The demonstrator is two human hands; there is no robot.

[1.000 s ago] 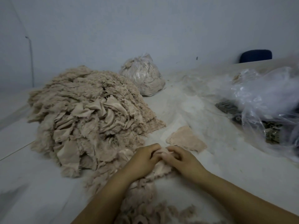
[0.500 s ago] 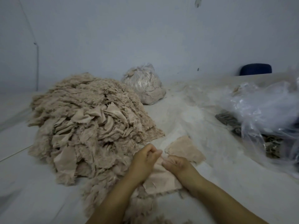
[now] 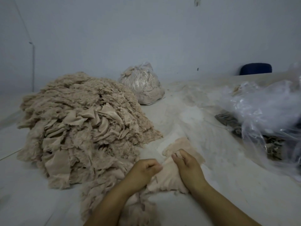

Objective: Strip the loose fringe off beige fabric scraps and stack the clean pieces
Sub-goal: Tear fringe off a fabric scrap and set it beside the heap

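A beige fabric scrap (image 3: 166,178) lies between my two hands near the bottom middle of the head view. My left hand (image 3: 143,172) pinches its left edge with curled fingers. My right hand (image 3: 187,167) grips its upper right part. Just beyond my right hand lies a flat clean beige piece (image 3: 182,144). A big heap of frayed beige scraps (image 3: 81,124) fills the left side. Loose beige fringe (image 3: 114,206) spreads under my left forearm.
A clear bag stuffed with beige material (image 3: 143,85) stands behind the heap. Crumpled clear plastic over dark fabric (image 3: 268,121) lies at the right. A dark blue chair back (image 3: 255,69) shows at the far right against the pale wall.
My hands have drawn apart from the tight clasp of a second ago, and the scrap is spread between them. The camera has tilted upward, so the scene sits lower in view.
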